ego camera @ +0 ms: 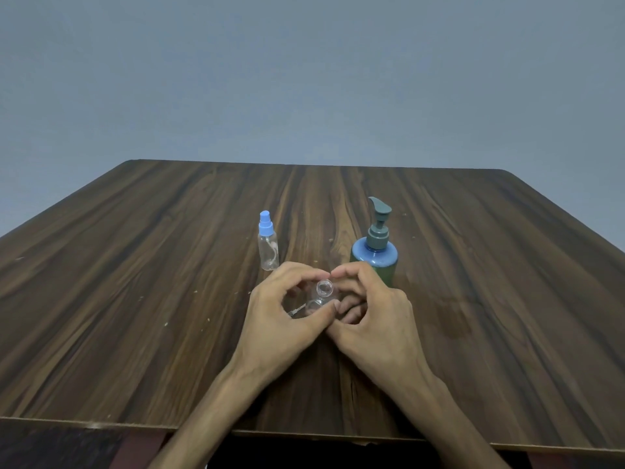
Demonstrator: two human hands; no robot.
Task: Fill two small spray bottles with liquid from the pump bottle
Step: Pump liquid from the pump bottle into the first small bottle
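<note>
Uncapped small spray bottle [323, 294]: clear, upright, threaded neck open, near the middle of the wooden table [135, 265], toward the near edge. Enclosed between both hands. Left hand [287, 319]: curled around the bottle, thumb tip against its lower body, index arched over the far side. Right hand [372, 319]: curled in from the opposite side, index tip meeting the left index above the neck; actual contact with the bottle not determinable. Thin dip tube [297, 310] visible inside the left hand's curl; spray head hidden. Second spray bottle [268, 243]: clear, blue cap fitted, upright, just beyond the left hand. Pump bottle [375, 252]: green body, grey-blue pump, upright, just behind the right hand. Grey wall [304, 79] behind the table.
</note>
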